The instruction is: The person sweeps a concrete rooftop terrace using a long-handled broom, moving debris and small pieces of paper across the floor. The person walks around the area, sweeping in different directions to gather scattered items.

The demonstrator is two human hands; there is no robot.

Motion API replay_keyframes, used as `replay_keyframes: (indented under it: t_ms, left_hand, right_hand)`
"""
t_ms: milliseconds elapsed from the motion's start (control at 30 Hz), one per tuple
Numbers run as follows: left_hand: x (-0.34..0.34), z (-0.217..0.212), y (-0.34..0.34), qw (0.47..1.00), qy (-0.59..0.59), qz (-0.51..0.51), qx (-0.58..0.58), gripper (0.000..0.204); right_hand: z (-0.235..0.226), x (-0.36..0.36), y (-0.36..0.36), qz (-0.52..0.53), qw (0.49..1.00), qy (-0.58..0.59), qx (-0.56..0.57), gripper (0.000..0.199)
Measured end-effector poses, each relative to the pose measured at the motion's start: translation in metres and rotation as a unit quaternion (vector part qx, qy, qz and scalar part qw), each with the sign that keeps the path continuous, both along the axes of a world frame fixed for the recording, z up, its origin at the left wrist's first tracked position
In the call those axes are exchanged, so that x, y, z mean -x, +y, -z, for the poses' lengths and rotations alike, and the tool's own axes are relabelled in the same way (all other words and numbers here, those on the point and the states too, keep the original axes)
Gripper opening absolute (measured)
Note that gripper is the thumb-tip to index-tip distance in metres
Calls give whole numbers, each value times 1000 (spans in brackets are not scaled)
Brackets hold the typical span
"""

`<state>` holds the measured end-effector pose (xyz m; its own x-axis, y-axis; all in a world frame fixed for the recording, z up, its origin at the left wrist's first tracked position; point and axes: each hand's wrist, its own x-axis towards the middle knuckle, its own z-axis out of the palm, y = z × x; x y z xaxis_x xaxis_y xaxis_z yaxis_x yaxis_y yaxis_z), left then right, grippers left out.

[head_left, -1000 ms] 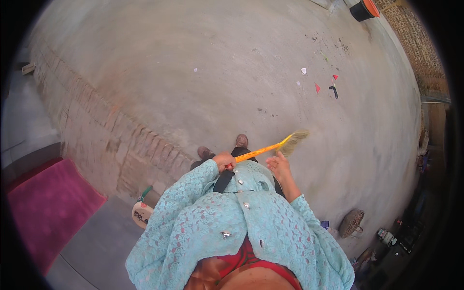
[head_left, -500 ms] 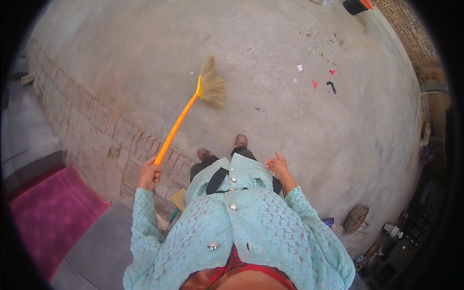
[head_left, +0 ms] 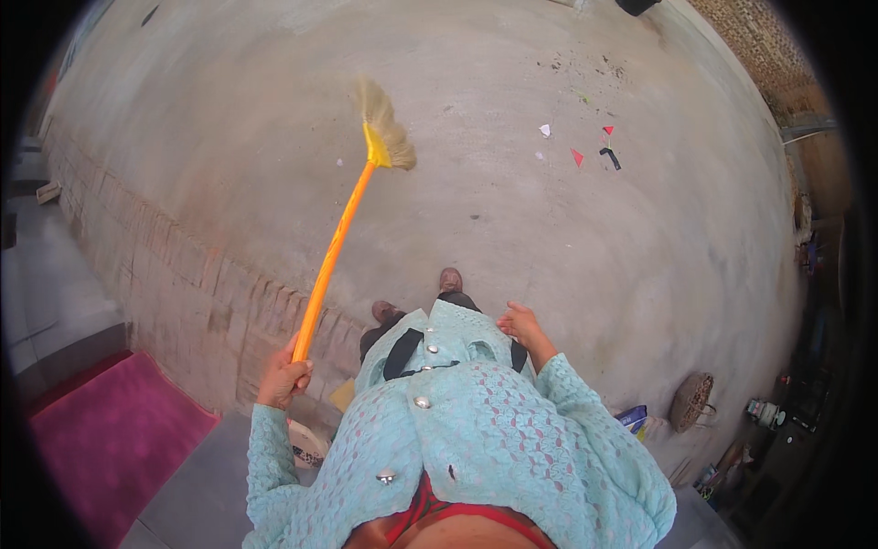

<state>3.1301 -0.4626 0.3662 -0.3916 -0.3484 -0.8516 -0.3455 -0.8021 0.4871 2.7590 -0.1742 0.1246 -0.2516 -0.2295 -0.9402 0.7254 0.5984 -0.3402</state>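
Note:
My left hand (head_left: 284,373) is closed round the end of the orange handle of a broom (head_left: 331,252). The broom slants away from me over the concrete floor (head_left: 512,210), its yellow collar and straw-coloured bristles at the far end. The bristles look slightly smeared by motion. Near my right hip, my right hand (head_left: 519,322) holds nothing, with its fingers stretched out beside the pale blue knitted cardigan (head_left: 494,393). Off to the far right lie red scraps (head_left: 577,157), a white scrap (head_left: 545,130) and a bent black strip (head_left: 610,158).
A brick edge (head_left: 201,265) runs along the left, beside a magenta mat (head_left: 128,430) on grey slabs. At the right stand a woven basket (head_left: 690,401) and a blue packet (head_left: 633,418). A black container (head_left: 636,5) is at the far edge. Dark crumbs (head_left: 604,66) lie beyond the scraps.
The broom head has swung a little farther away and to the left. My left hand has come slightly nearer, still round the handle. The view has shifted somewhat; my right hand stays by my hip.

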Motion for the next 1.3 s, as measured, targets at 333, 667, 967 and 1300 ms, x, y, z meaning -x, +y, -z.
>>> replay_keyframes:
  t_ms: [333, 667, 967, 1300]
  left_hand:
    - [156, 92, 24, 953, 138, 217, -158, 48]
    - [233, 161, 24, 979, 35, 117, -162, 39]
    - [95, 119, -44, 993, -17, -110, -36, 22]
    - [53, 63, -52, 994, 22, -108, 25, 37]
  right_hand:
    - [-9, 8, 28, 31, 999, 28, 33, 48]
    - [-15, 21, 80, 78, 996, 35, -40, 48]
    - [9, 74, 30, 0, 998, 59, -12, 47]
    - [-39, 93, -83, -370, 857, 358, 13, 49]
